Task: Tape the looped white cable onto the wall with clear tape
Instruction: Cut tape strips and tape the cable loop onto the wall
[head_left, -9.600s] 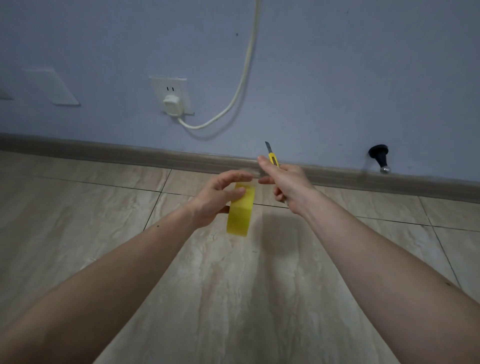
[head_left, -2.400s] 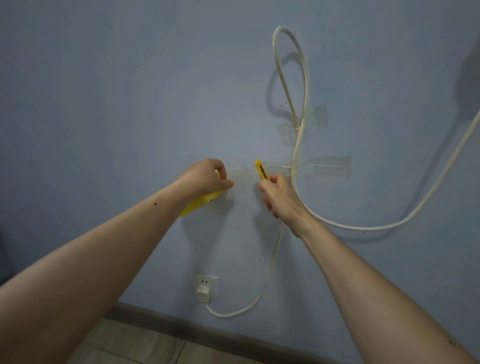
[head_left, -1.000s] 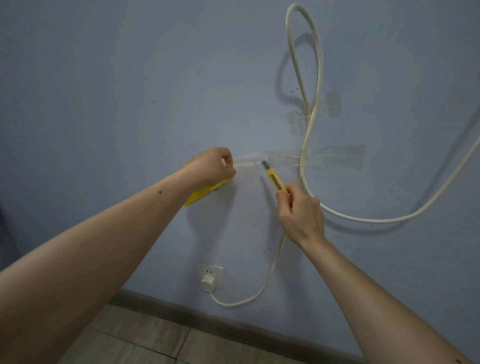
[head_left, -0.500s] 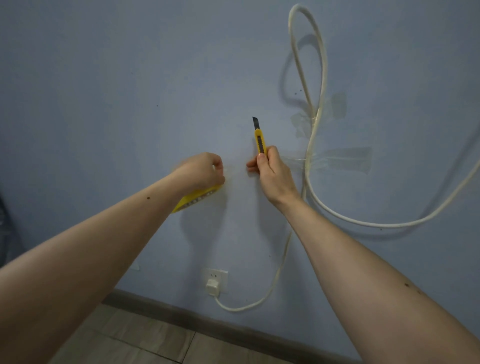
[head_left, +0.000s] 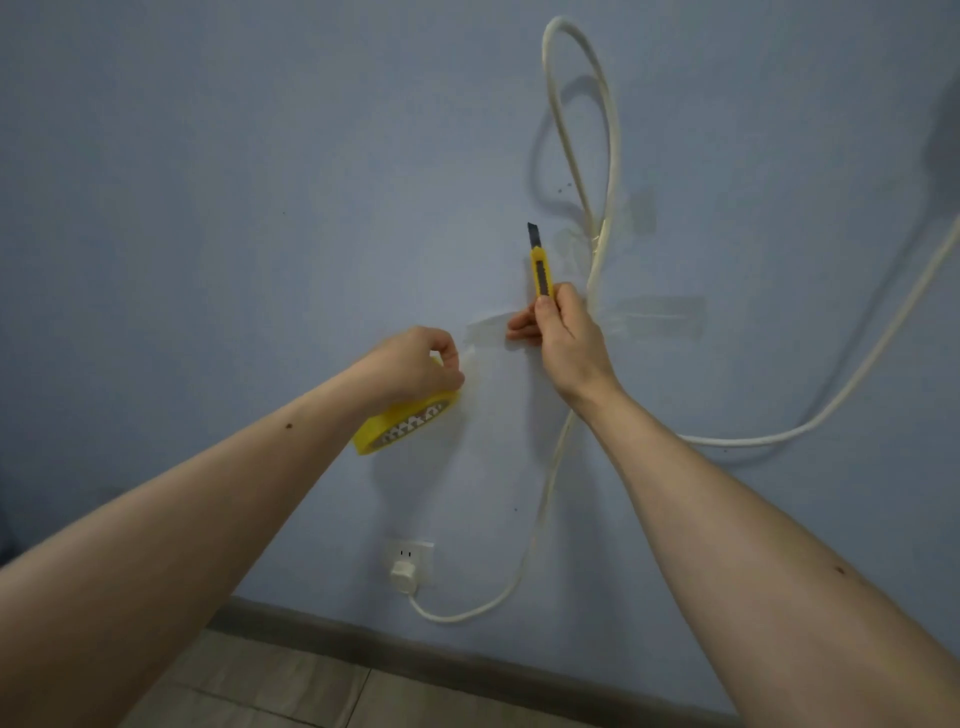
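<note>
The looped white cable (head_left: 613, 130) hangs on the blue wall (head_left: 208, 182). Two clear tape strips cross it: an upper strip (head_left: 641, 215) and a long lower strip (head_left: 660, 317) whose left end (head_left: 485, 335) lies flat beside my fingers. My right hand (head_left: 563, 332) grips a yellow utility knife (head_left: 541, 267), blade pointing up, while its fingertips press the strip against the wall. My left hand (head_left: 415, 366) holds the yellow tape roll (head_left: 408, 423) just left of and below the strip.
A white wall socket (head_left: 413, 561) with a plug (head_left: 402, 577) sits low on the wall, the cable curving up from it. A dark baseboard (head_left: 467, 654) meets the tiled floor (head_left: 260, 691). The cable runs off to the right (head_left: 831, 415).
One second ago the knife blade touched the tape between roll and cable. Now the knife points upward, my right fingers press the strip's end, and the roll has dropped slightly away.
</note>
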